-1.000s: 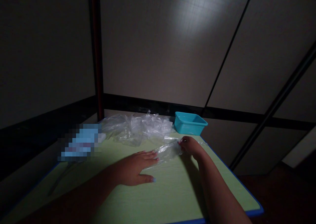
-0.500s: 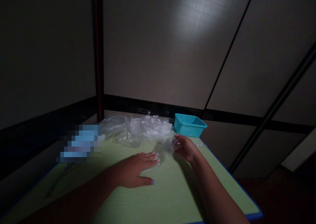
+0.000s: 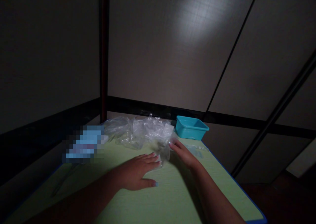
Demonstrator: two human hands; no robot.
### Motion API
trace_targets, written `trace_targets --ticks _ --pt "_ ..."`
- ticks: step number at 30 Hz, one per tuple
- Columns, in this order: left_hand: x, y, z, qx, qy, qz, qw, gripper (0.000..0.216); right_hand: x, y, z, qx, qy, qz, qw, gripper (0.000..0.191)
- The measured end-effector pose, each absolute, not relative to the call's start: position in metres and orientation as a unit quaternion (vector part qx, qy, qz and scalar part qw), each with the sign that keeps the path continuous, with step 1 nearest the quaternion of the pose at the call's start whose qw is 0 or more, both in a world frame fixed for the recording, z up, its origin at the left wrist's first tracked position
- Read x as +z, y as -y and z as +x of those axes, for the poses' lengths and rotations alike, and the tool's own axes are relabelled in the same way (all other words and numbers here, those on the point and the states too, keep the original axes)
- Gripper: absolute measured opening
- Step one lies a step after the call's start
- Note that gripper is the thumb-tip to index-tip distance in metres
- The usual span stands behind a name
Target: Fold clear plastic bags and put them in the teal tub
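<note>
My left hand [image 3: 139, 171] lies flat on the green table [image 3: 172, 197], fingers stretched out, with its fingertips pressing one end of a clear plastic bag [image 3: 163, 151]. My right hand [image 3: 184, 154] holds the other end of that bag, fingers pinched on the plastic and lifting it off the table. Just behind the bag lies a crumpled pile of clear plastic bags [image 3: 138, 131].
A teal plastic tub [image 3: 191, 127] stands at the table's far right corner. A blurred blue and white object [image 3: 85, 144] lies at the far left. Another clear plastic piece [image 3: 196, 150] rests near the right edge. Dark wall panels and a post enclose the table.
My right hand has moved left and away from me with the bag's end, folding the plastic up and toward the left hand. The left hand has stayed flat in place.
</note>
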State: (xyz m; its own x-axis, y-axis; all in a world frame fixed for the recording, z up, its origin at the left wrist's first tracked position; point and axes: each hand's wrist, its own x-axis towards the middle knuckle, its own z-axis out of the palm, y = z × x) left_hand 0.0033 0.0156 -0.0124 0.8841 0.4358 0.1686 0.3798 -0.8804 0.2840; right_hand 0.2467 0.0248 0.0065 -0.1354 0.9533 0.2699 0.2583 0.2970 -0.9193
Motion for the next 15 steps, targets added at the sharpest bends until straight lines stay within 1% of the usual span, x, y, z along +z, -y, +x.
trace_targets --ticks 3,7,12,15 --pt "-0.013 -0.015 0.004 0.109 -0.212 0.964 0.121 0.069 0.011 -0.02 0.245 0.326 0.708 -0.473 0.409 0.051" --pt "-0.014 -0.015 0.003 0.116 -0.219 0.962 0.112 0.067 0.007 -0.022 0.246 0.271 0.713 -0.549 0.342 0.054" --pt "-0.015 -0.014 0.003 0.102 -0.228 0.962 0.108 0.066 0.001 -0.027 0.256 0.266 0.677 -0.608 0.32 0.073" --pt "-0.015 -0.013 0.005 0.094 -0.236 0.961 0.11 0.066 0.005 -0.024 0.26 0.285 0.674 -0.598 0.327 0.073"
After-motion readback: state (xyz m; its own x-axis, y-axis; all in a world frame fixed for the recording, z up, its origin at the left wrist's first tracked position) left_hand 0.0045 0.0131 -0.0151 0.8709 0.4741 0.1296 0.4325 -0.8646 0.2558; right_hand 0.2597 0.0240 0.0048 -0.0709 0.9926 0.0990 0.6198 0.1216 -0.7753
